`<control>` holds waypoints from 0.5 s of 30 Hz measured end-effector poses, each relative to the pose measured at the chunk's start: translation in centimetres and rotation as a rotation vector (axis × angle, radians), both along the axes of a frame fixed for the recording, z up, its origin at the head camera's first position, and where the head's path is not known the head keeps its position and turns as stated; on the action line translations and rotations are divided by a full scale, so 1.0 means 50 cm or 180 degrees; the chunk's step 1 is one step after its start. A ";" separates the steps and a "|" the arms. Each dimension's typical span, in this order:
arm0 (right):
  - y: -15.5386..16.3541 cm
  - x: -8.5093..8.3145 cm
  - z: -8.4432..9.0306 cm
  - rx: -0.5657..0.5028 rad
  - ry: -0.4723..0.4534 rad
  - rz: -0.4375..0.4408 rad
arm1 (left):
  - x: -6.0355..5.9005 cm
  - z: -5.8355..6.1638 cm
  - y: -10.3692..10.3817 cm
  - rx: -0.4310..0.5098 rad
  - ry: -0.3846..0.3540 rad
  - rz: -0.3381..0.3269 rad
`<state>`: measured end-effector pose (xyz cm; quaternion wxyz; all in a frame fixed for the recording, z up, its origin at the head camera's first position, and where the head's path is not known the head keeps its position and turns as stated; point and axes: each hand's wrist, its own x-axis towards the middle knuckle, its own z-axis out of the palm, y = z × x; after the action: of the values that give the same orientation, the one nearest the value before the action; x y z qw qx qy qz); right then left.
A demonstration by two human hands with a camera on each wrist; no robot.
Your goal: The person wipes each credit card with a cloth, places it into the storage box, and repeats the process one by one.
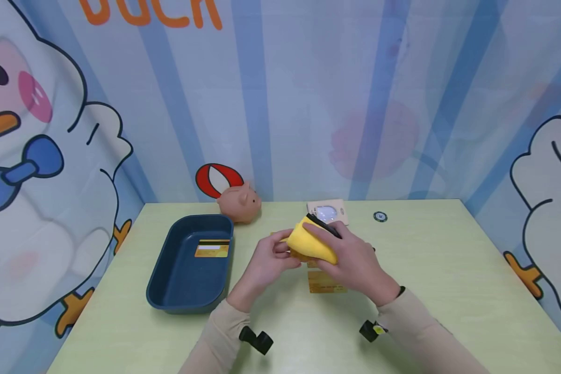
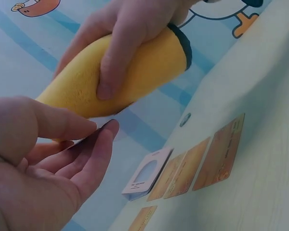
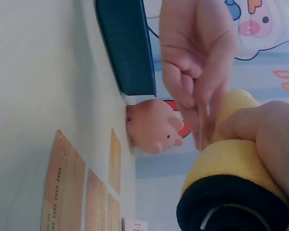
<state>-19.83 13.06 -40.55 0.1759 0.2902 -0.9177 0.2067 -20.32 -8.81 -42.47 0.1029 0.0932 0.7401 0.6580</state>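
Sitting left on the table (image 1: 425, 270), the blue tray (image 1: 168, 280) held one gold card (image 1: 212, 249); right hand (image 1: 355, 262) gripped the yellow pouch (image 1: 310, 241) mid-table, long axis tilted, dark end far-right; left hand (image 1: 266, 259) pinched a thin card edge (image 3: 201, 127) at its near-left end.

Staged tabletop booth: cartoon duck backdrop (image 1: 51, 156) around pale green table (image 1: 449, 270).

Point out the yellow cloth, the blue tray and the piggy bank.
yellow cloth (image 1: 310, 243), head view, middle of its folded face
blue tray (image 1: 164, 270), head view, left inner wall
piggy bank (image 1: 237, 204), head view, its body
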 end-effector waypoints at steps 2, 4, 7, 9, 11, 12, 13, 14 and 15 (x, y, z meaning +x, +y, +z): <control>-0.003 0.001 -0.003 0.0038 -0.0003 -0.0013 | 0.001 -0.001 0.000 0.0068 0.0013 -0.0035; -0.004 0.002 -0.005 0.0083 -0.0028 -0.0036 | 0.002 0.000 0.001 0.0113 0.0035 -0.0060; -0.006 0.002 -0.010 0.0179 -0.0059 -0.0064 | 0.003 0.000 0.002 0.0126 0.0078 -0.0058; -0.007 0.001 -0.013 0.0249 -0.0059 -0.0069 | 0.004 0.001 0.003 0.0163 0.0105 -0.0055; -0.008 0.000 -0.016 0.0292 -0.0053 -0.0062 | 0.003 0.002 0.004 0.0227 0.0123 -0.0051; -0.008 0.000 -0.017 0.0296 -0.0054 -0.0050 | 0.003 0.002 0.005 0.0258 0.0130 -0.0047; -0.009 0.000 -0.018 0.0298 -0.0053 -0.0040 | 0.003 0.002 0.006 0.0281 0.0134 -0.0040; -0.010 0.000 -0.019 0.0289 -0.0053 -0.0028 | 0.003 0.002 0.007 0.0309 0.0133 -0.0033; -0.011 0.000 -0.019 0.0275 -0.0058 -0.0012 | 0.004 0.003 0.007 0.0331 0.0134 -0.0024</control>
<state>-19.83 12.53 -41.52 0.1552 0.2938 -0.9279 0.1692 -20.14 -8.45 -42.32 0.0848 0.1152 0.7066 0.6930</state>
